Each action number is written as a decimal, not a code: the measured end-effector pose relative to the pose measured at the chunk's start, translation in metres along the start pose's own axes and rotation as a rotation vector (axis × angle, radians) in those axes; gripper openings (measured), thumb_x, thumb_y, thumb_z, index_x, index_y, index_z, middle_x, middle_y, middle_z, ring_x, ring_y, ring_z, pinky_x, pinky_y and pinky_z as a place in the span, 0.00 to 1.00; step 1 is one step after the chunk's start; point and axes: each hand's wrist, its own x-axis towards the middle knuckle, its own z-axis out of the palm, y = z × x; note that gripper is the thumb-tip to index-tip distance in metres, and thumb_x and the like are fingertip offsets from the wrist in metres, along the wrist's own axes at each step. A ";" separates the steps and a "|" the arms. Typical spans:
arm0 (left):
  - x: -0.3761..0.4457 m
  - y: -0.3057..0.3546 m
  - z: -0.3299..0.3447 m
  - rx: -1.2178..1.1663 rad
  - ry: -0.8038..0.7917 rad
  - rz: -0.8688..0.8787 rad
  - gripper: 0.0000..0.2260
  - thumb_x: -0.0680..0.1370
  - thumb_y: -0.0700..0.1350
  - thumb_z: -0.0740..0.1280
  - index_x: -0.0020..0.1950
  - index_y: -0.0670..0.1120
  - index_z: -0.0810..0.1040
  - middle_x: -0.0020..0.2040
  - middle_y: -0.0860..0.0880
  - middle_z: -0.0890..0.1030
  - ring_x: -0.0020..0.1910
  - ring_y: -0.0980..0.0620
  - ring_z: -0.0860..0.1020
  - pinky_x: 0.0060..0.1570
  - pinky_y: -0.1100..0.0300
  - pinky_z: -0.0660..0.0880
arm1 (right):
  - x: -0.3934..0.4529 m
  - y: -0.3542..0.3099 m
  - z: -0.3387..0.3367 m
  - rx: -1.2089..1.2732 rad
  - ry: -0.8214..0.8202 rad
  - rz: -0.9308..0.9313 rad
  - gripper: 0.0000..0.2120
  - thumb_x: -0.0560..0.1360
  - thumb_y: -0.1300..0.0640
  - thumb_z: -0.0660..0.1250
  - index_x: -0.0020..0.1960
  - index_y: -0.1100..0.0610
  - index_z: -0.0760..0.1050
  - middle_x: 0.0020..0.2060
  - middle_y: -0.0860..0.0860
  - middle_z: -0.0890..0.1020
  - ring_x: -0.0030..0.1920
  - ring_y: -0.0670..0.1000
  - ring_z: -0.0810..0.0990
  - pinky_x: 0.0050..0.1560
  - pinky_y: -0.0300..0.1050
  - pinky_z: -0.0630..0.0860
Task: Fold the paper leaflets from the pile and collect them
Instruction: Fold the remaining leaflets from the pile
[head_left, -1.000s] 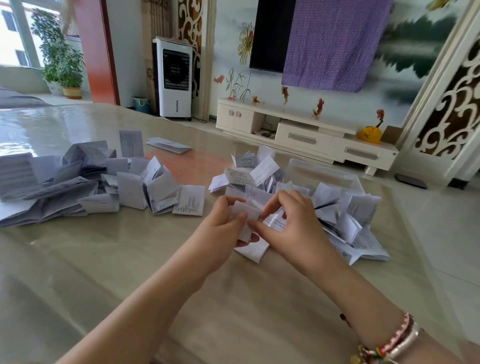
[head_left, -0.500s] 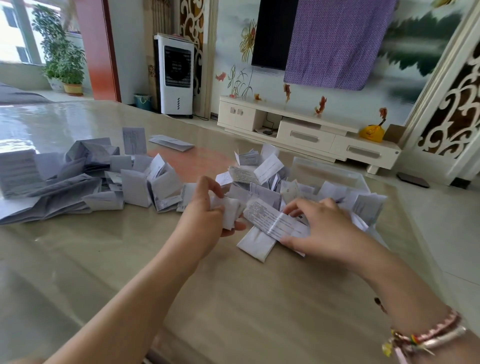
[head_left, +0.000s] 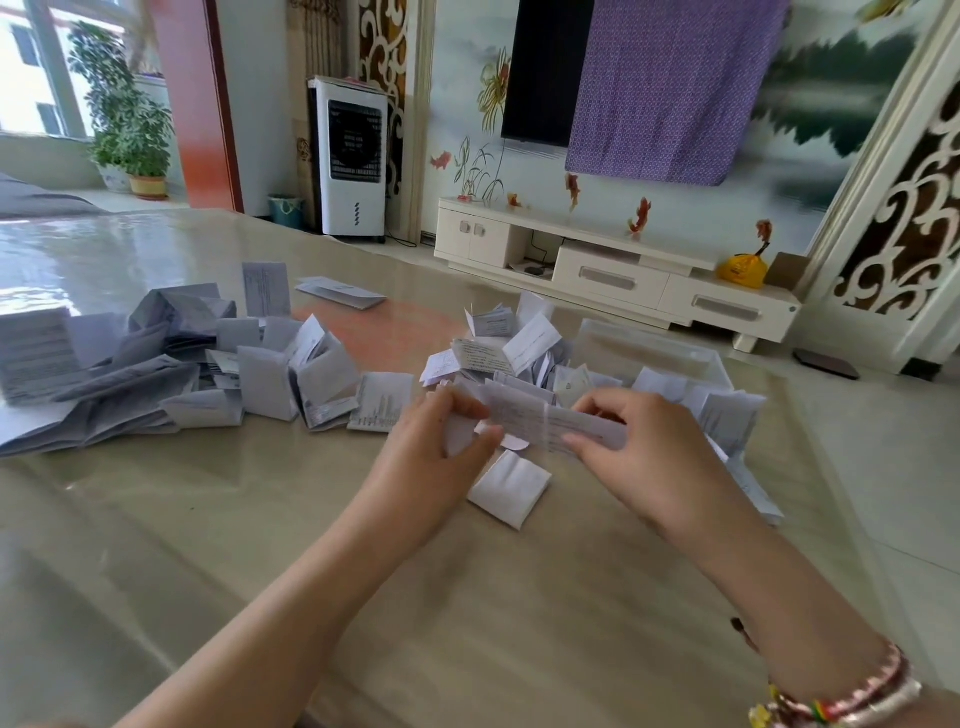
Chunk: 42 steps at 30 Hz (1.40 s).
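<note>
Midway through the job, a person's two hands hold one printed paper leaflet (head_left: 550, 423) stretched between them just above the glossy table (head_left: 260, 519), evidently to line its edges up before the next crease. The left hand (head_left: 436, 457) pinches the strip's left end between thumb and curled fingers (head_left: 467, 410); whether a second, smaller folded piece also sits in that palm is unclear. The right hand (head_left: 649, 447) pinches the right end, thumb in front and fingers curled behind, so the paper stays taut and level.

Directly below the hands lies a small folded white leaflet (head_left: 511, 486), flat on the table. Beyond the hands, a heap of folded leaflets (head_left: 498, 353) spills out of and around a clear plastic box (head_left: 675, 353), which appears to serve as the collecting bin and sits close enough for a short drop. Well apart to the left, a looser pile of larger leaflets (head_left: 156, 374) is spread across the table, probably the supply still to be folded; keeping it on the opposite side separates raw stock from finished pieces. A few single sheets (head_left: 340, 292) rest at its far edge.

A braided bracelet (head_left: 841, 696) circles the right wrist. Judging by both piles, much remains.
</note>
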 end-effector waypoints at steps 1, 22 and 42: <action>-0.001 0.000 0.002 0.013 -0.019 0.023 0.12 0.73 0.54 0.72 0.53 0.53 0.77 0.54 0.54 0.77 0.53 0.59 0.76 0.55 0.61 0.72 | -0.001 -0.002 -0.001 -0.021 0.018 -0.052 0.02 0.73 0.53 0.71 0.42 0.49 0.80 0.37 0.44 0.81 0.43 0.49 0.78 0.51 0.48 0.72; -0.008 0.007 0.003 -0.177 -0.226 0.112 0.17 0.79 0.37 0.63 0.59 0.57 0.67 0.50 0.48 0.79 0.43 0.49 0.82 0.52 0.47 0.79 | 0.004 0.002 0.000 0.625 -0.066 0.082 0.05 0.69 0.64 0.75 0.39 0.57 0.80 0.32 0.49 0.81 0.32 0.41 0.76 0.35 0.32 0.73; -0.016 -0.012 -0.037 0.492 -0.229 0.189 0.11 0.73 0.32 0.61 0.52 0.44 0.66 0.51 0.50 0.70 0.53 0.47 0.70 0.46 0.60 0.64 | -0.012 -0.034 0.057 0.331 -0.091 -0.285 0.11 0.73 0.61 0.71 0.53 0.51 0.75 0.36 0.46 0.78 0.38 0.45 0.77 0.36 0.31 0.69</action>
